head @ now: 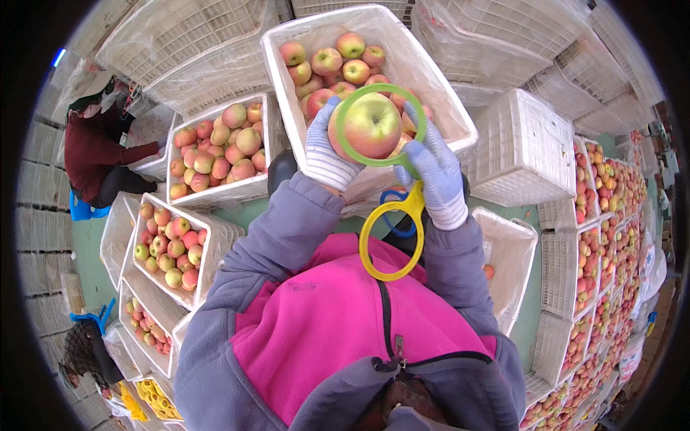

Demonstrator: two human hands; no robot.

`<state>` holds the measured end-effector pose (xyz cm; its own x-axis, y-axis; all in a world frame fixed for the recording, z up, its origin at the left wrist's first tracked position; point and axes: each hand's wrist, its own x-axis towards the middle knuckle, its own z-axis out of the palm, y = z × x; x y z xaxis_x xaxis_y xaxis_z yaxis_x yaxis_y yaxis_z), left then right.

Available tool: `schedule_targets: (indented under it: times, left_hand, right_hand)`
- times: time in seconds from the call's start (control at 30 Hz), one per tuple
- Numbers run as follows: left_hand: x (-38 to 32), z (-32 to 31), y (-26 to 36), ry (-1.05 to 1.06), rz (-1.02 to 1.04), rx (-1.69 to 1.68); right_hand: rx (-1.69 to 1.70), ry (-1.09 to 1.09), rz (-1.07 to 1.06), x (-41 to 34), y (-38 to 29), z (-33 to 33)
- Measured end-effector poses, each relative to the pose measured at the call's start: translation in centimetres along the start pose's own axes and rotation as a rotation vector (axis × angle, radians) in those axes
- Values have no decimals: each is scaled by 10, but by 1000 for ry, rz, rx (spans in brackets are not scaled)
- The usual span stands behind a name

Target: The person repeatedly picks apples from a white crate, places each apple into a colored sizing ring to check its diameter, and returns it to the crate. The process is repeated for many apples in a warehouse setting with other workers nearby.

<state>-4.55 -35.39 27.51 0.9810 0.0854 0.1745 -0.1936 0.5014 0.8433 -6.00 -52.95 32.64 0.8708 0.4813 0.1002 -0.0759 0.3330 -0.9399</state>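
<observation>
My left hand [330, 148], in a blue and white knit glove, holds a large red-and-green apple [372, 126] over the front of a lined white crate. My right hand [442, 172], gloved alike, grips a set of plastic sizing rings. Its green ring [377, 87] lies across the view of the apple, whose stem end faces up; whether the ring fully encircles the apple I cannot tell. A yellow ring [364, 253] hangs below my right hand, with a blue ring [401, 234] partly behind it. Several apples [326, 61] lie in the crate [436, 81] ahead.
Apple-filled crates [218, 199] stand at my left. A crate [509, 223] with a small apple at its bottom is at right, below an upturned crate [520, 148]. Rows of full crates [558, 280] line the far right. A co-worker [99, 145] sits at far left.
</observation>
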Motion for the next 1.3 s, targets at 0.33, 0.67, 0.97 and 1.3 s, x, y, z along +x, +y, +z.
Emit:
schedule_targets:
  times: [0.33,0.67,0.97,1.3]
  left_hand:
    - [12,-18,-3,-8,-325,-613]
    - [2,-35,2,-38,-327,-693]
    - [-1,-23,38,-77,301,208]
    - [-24,-9,70,-76,888,1038]
  right_hand:
    - [-23,53,87,11,5,3]
    - [-76,-50,192,25,8,3]
    - [845,-267,345,31,40,-12]
    - [504,-66,-7,57,77,4]
